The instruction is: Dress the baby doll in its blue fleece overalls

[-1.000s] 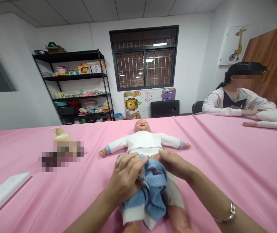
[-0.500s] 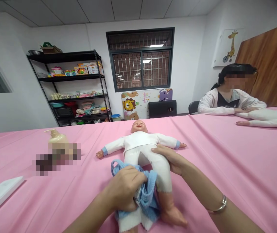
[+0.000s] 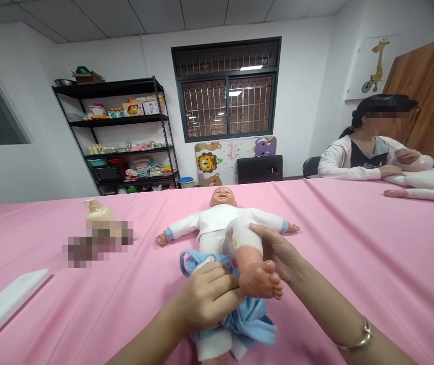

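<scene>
A baby doll (image 3: 217, 218) in a white top and white leggings lies on its back, head away from me and arms spread. Its leg on the right is bent up, the bare foot (image 3: 260, 280) pointing toward me. My right hand (image 3: 280, 251) is wrapped round the outer side of that leg, near the knee. Blue trousers (image 3: 249, 322) with white cuffs are bunched round the doll's other leg. My left hand (image 3: 213, 296) is closed on the trousers' bunched cloth, its fingertips beside the raised foot. The fingertips are partly hidden.
Pink cloth (image 3: 125, 309) covers the table. To the left stand a cream pump bottle (image 3: 99, 212) and a white flat object (image 3: 9, 304). A person (image 3: 369, 157) sits at the far right beside another doll (image 3: 430, 183). Black shelves (image 3: 125, 121) hold boxes and cloths.
The doll's right-side leg has been lifted and bent from lying flat, with my right hand on it. My left hand has stayed at the trousers, whose loose part now lies further right.
</scene>
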`<state>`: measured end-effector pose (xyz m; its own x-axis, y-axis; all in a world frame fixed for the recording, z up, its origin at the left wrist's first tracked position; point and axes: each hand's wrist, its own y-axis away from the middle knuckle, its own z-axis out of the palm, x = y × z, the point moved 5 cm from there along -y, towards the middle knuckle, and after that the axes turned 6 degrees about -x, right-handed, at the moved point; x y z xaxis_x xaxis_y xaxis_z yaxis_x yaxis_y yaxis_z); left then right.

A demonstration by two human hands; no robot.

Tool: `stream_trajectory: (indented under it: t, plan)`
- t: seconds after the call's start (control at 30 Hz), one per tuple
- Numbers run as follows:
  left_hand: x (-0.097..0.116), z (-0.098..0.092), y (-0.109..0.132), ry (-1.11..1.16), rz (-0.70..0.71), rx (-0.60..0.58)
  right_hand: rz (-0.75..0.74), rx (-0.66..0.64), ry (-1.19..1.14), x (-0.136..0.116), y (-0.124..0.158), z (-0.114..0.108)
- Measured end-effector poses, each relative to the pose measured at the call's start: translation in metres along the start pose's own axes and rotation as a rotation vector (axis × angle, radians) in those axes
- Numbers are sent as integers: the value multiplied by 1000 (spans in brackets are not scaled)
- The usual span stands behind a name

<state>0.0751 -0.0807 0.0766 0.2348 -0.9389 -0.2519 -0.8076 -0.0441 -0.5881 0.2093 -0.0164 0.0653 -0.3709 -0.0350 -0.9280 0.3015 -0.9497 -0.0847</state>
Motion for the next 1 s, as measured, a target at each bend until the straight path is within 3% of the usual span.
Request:
stream_trajectory:
  t: [0.13,0.33,0.53,0.63,0.8,1.0]
  plan:
    - [4,-7,4,20,7,97,46,-24,-162,12,-8,1]
    - [4,-10,8,59,-54,174,17,47,-11,25,-10,-2]
    - [4,-9,2,141,-209,232,-17,49,3,31,-10,3]
    - [0,-7,-10,182,-393,143,-17,81,32,31,-10,3]
    - [-37,6,-28,282,-815,-167,-11,102,76,33,-13,0]
    - [-91,38,-24,213,-942,-83,33,55,64,44,-21,-14]
